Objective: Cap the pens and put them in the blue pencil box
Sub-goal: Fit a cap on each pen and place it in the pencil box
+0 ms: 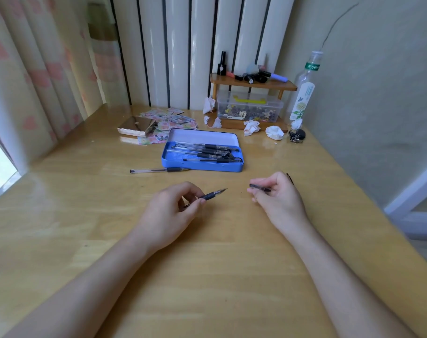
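My left hand grips an uncapped pen by its black grip, the tip pointing right and slightly up. My right hand pinches a pen cap, its opening turned left toward the pen tip; a gap separates the two. The open blue pencil box lies beyond my hands and holds several capped pens. Another uncapped pen lies flat on the table just left of the box. A second dark cap peeks out behind my right hand.
At the back of the wooden table stand a small wooden shelf with cosmetics, a clear storage box, a bottle and crumpled tissues. Stickers and a shiny case lie back left.
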